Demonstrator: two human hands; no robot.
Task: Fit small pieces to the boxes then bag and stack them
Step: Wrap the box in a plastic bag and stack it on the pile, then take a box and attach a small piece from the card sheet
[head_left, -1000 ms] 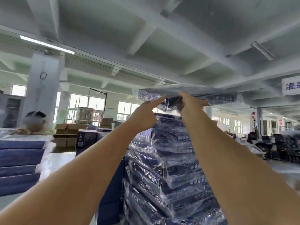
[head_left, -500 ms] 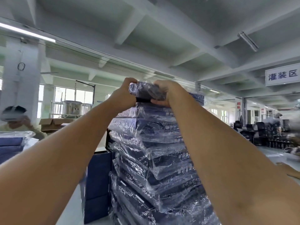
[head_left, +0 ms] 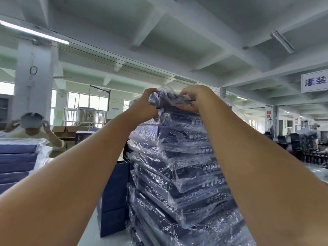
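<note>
At the far left, a low pile of blue boxes [head_left: 16, 162] sits under loose clear film, and behind it a person in a pale cap [head_left: 32, 121] has both hands raised to the brim. A white pillar [head_left: 33, 77] rises to the beamed concrete ceiling, where a lit strip light [head_left: 35, 33] runs. Open cardboard cartons [head_left: 64, 130] and a steel tank [head_left: 87, 114] stand by the windows.

The left hand [head_left: 143, 105] curls round the left corner of the top bagged box [head_left: 168, 100]. That box lies on the tall stack of bagged boxes [head_left: 177, 174], which stands on a pale surface [head_left: 90, 228] beside unbagged blue boxes [head_left: 113, 192]. The right hand [head_left: 197, 98] clamps the box's crinkled right end.

Far right, a white sign [head_left: 314, 82] hangs above dark chairs [head_left: 284, 141].
</note>
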